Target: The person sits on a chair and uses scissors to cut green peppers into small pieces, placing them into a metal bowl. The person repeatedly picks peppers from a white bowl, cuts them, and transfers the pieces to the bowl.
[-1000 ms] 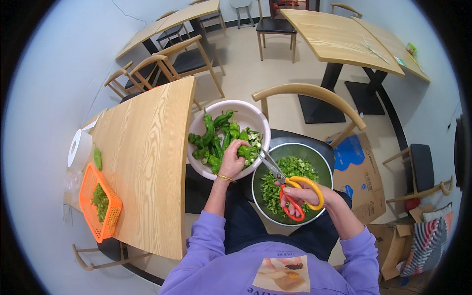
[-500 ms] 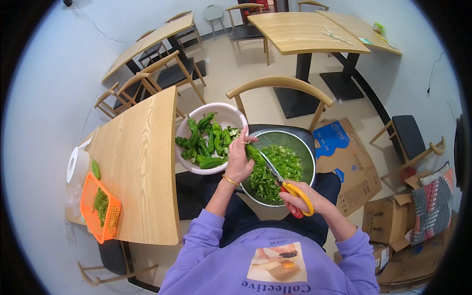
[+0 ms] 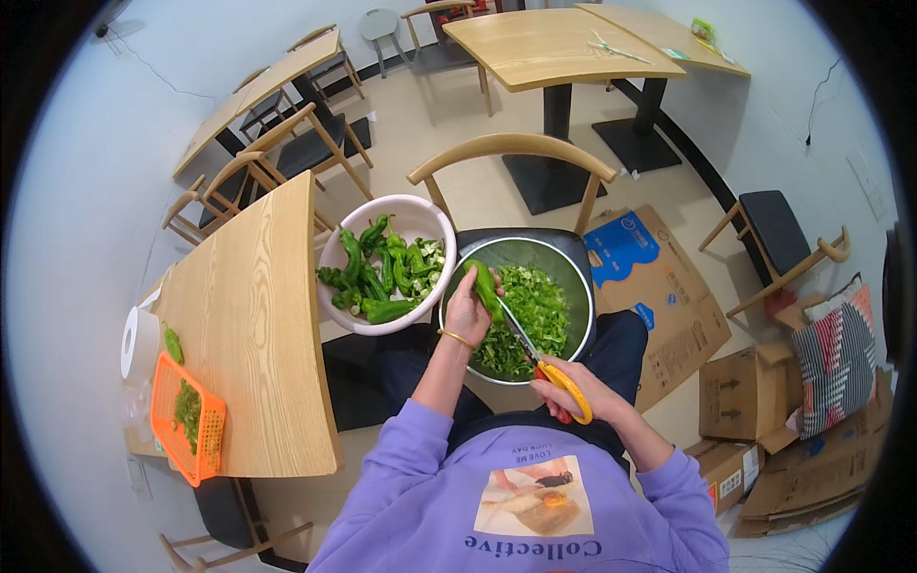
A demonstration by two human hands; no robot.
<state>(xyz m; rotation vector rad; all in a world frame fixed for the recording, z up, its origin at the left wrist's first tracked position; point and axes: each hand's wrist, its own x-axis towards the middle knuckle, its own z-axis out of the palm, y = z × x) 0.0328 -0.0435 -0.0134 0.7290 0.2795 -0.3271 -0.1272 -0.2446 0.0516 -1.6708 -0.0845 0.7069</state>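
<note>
My left hand [image 3: 466,311] is closed around a green pepper [image 3: 483,288] above a metal bowl [image 3: 585,329]. Chopped green pepper pieces [image 3: 535,306] fill much of that bowl. Scissors [image 3: 567,384] with yellow and red handles are gripped in my right hand [image 3: 583,390], their blades pointing up and left at the pepper's lower end. To the left of the bowl, a pale pink basin [image 3: 330,256] holds several whole green peppers [image 3: 387,310] and some cut-off pepper tops [image 3: 432,258].
A chair [image 3: 516,145] stands under the metal bowl. On the wooden table [image 3: 258,315] at left are an orange basket [image 3: 216,449] with green bits, a lone pepper [image 3: 173,344] and a white roll [image 3: 139,346]. Flattened cardboard [image 3: 683,315] and boxes [image 3: 740,393] lie at right.
My left hand has moved from beside the basin's right rim to over the metal bowl, and the pepper in it now stands more upright. The head view has shifted a little.
</note>
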